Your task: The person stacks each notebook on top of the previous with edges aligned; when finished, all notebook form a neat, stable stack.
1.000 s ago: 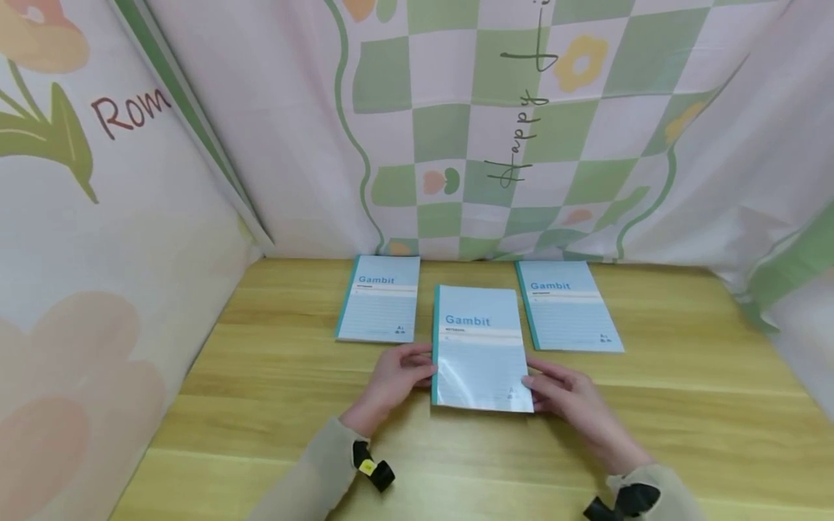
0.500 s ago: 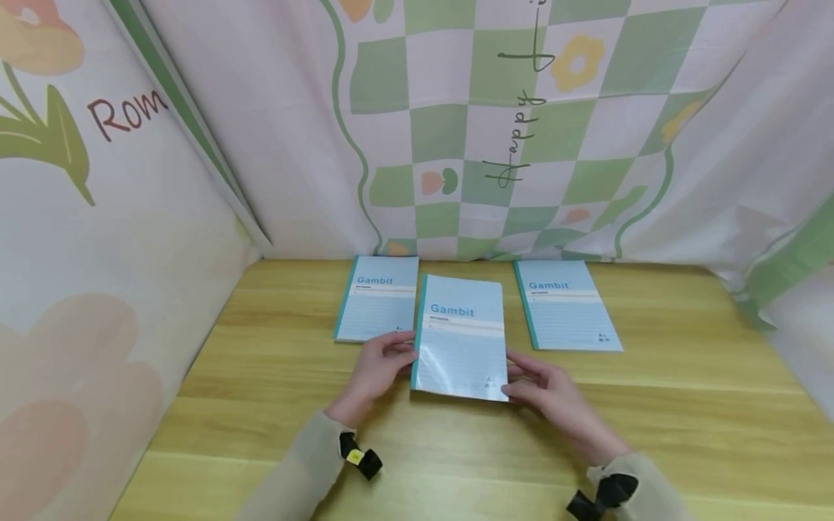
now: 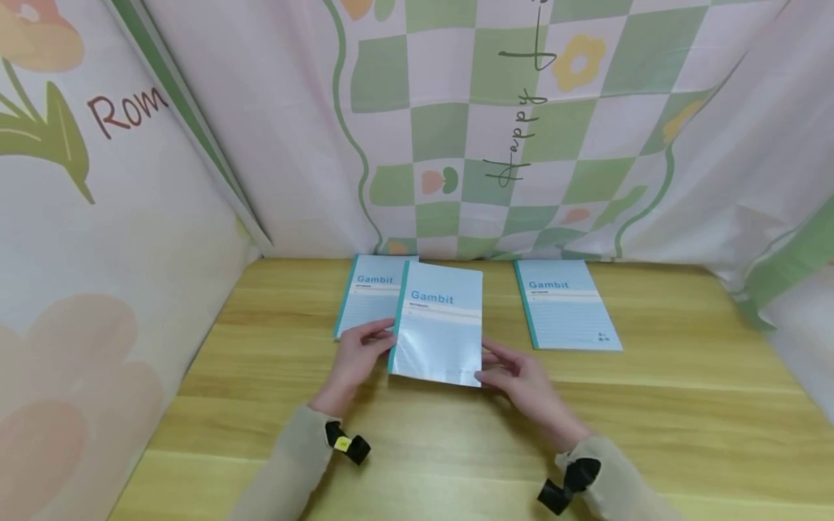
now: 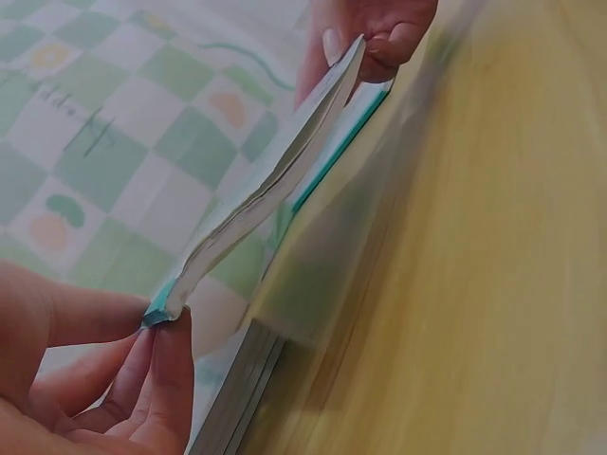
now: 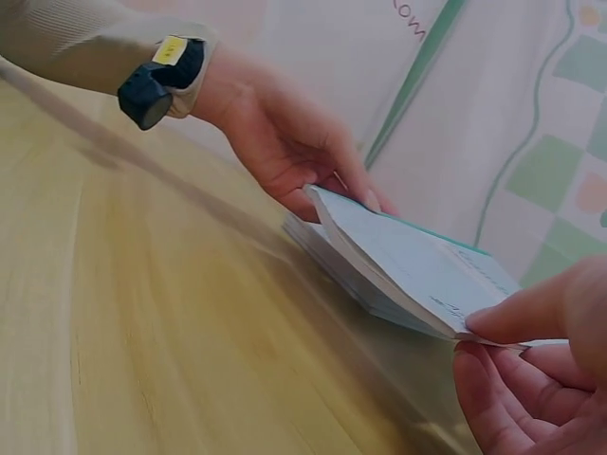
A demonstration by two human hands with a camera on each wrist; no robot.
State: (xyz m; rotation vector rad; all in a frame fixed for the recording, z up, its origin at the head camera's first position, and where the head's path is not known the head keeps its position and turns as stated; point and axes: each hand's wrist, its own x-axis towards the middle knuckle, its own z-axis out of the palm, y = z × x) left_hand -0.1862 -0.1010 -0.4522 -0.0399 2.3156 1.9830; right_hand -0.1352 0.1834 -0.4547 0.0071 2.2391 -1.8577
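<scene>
Between my two hands I hold a light-blue Gambit notebook (image 3: 438, 325) with a teal spine, raised off the table. My left hand (image 3: 357, 356) pinches its spine edge between thumb and fingers, which the left wrist view shows close up at the spine (image 4: 159, 309). On the opposite edge, near the lower corner, my right hand (image 3: 521, 378) pinches it, thumb on the cover and fingers beneath. Behind it at the left lies a matching notebook (image 3: 368, 298), partly covered in the head view. The left wrist view shows several stacked layers at that pile's edge (image 4: 242, 384).
Another Gambit notebook (image 3: 567, 307) lies at the back right of the wooden table (image 3: 430, 463). A curtain (image 3: 443, 130) with green checks hangs along the table's back edge, and a white printed sheet (image 3: 117, 239) bounds the left side.
Both hands have carried the notebook to the left and farther back. It now overlaps the left notebook in the head view; the right one has stayed put.
</scene>
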